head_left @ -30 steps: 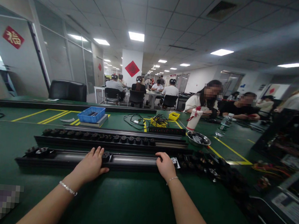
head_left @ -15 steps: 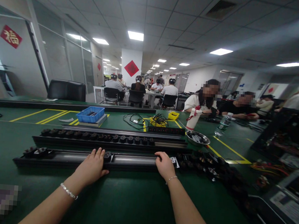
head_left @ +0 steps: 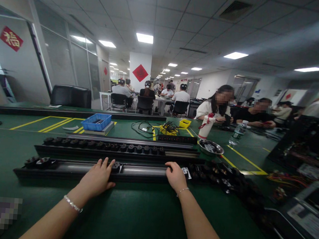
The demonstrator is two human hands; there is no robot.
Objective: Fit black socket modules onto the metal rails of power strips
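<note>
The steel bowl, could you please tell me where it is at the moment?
In the head view, the steel bowl is right of centre on the green table, just in front of the white tumbler.

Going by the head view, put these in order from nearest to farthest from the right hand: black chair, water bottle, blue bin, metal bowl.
From the right hand:
1. Metal bowl: ahead and to the right.
2. Water bottle: farther right, beyond the bowl.
3. Blue bin: across to the left.
4. Black chair: far left, past the table's far edge.
</note>
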